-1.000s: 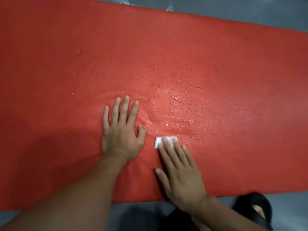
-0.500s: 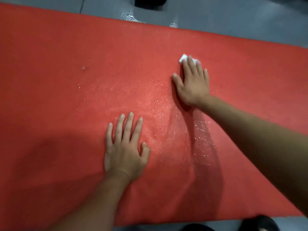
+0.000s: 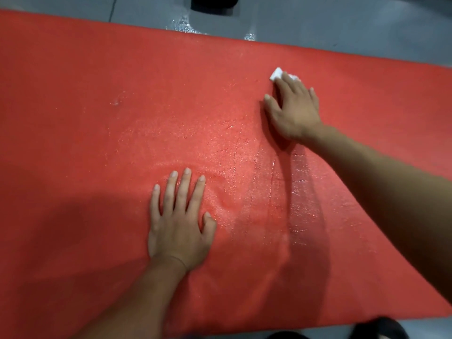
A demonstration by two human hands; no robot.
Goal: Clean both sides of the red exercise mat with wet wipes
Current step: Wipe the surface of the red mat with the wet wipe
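While left hand (image 3: pixel 179 231) lies flat, right hand (image 3: pixel 294 107) presses wipe (image 3: pixel 276 74) onto mat (image 3: pixel 97 94).

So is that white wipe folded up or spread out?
Folded: the wipe shows as a small thick pad under the right hand's fingers.

Grey smooth floor (image 3: pixel 318 25) under your work, seam line running across it at top left. Large red foam exercise mat (image 3: pixel 85 106) lies flat directly on it, filling most of view, far edge slanting down to right. Wet glistening patch (image 3: pixel 182 23) on floor just beyond mat's far edge. Dark object (image 3: pixel 212 3) on floor at top, cut off by frame. Near strip of floor shows below mat, bottom right.
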